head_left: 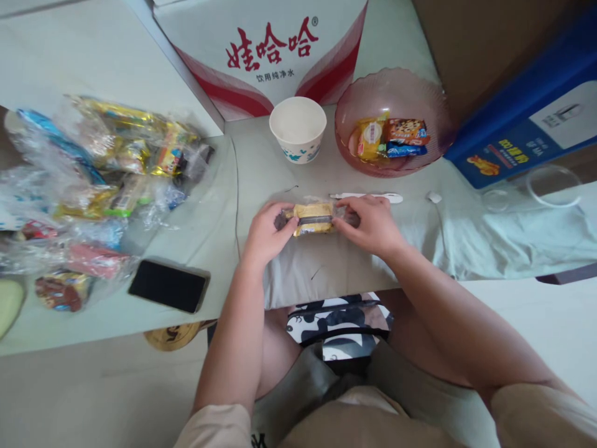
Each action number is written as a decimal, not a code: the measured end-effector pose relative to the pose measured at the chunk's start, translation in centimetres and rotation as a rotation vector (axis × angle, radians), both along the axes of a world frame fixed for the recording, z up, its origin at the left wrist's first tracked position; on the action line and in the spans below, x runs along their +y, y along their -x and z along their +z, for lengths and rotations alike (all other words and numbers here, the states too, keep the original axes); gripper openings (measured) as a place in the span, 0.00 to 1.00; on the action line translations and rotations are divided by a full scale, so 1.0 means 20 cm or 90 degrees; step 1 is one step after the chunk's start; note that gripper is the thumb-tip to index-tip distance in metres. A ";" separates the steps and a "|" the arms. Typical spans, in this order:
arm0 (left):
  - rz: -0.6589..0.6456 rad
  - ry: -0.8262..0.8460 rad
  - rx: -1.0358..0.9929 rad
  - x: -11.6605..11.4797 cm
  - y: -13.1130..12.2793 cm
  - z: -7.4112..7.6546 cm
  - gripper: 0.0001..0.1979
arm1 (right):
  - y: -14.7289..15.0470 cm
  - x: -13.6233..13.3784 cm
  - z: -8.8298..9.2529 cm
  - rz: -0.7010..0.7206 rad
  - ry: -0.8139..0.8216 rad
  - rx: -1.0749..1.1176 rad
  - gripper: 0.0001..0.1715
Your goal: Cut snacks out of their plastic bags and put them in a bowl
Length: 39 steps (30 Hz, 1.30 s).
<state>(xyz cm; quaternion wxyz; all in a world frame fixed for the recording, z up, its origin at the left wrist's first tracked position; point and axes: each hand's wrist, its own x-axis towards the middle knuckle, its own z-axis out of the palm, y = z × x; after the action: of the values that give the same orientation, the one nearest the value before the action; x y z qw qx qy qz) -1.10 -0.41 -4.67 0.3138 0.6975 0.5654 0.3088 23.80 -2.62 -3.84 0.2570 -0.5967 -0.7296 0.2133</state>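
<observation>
Between my two hands is a small snack packet [314,219] in a gold wrapper with a dark band and clear ends. My left hand [267,229] pinches its left end, thumb and fingers closed. The right end is gripped by my right hand [370,225], also closed. Just beyond my right fingers lies a white utility knife [390,198], partly hidden by that hand. A white paper cup [298,134] with a blue leaf pattern stands upright behind the packet. Right of the cup, a pink clear bowl [347,140] holds several wrapped snacks [396,138].
Many wrapped snacks and plastic bags [116,180] are piled at the left. A black phone [169,285] lies before them. A white-and-red carton [273,59] stands at the back, a blue box [527,118] at the right. A clear plastic cup [555,186] lies near it.
</observation>
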 end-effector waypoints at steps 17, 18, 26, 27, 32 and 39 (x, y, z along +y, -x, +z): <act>0.051 -0.149 -0.238 -0.04 0.01 0.08 0.05 | -0.03 -0.02 0.01 0.083 -0.205 0.092 0.15; 0.018 -0.111 -0.231 -0.05 0.01 0.09 0.05 | -0.02 -0.02 0.01 0.127 -0.175 0.078 0.17; 0.118 -0.123 -0.075 -0.09 0.05 0.11 0.07 | -0.04 0.00 0.01 0.141 -0.095 0.018 0.14; 0.141 -0.121 -0.072 -0.09 0.05 0.10 0.06 | -0.05 0.00 0.02 0.132 -0.091 0.014 0.15; 0.111 -0.112 -0.027 -0.07 0.03 0.07 0.05 | -0.04 -0.02 0.04 0.153 0.018 -0.067 0.15; -0.016 0.101 0.002 -0.04 -0.05 0.04 0.11 | 0.00 -0.04 0.03 0.164 0.021 -0.082 0.24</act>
<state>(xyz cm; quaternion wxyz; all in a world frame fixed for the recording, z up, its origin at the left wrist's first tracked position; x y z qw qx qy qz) -0.10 -1.27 -3.78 0.3709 0.6780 0.5798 0.2581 23.81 -3.37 -3.26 0.1701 -0.5145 -0.8118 0.2176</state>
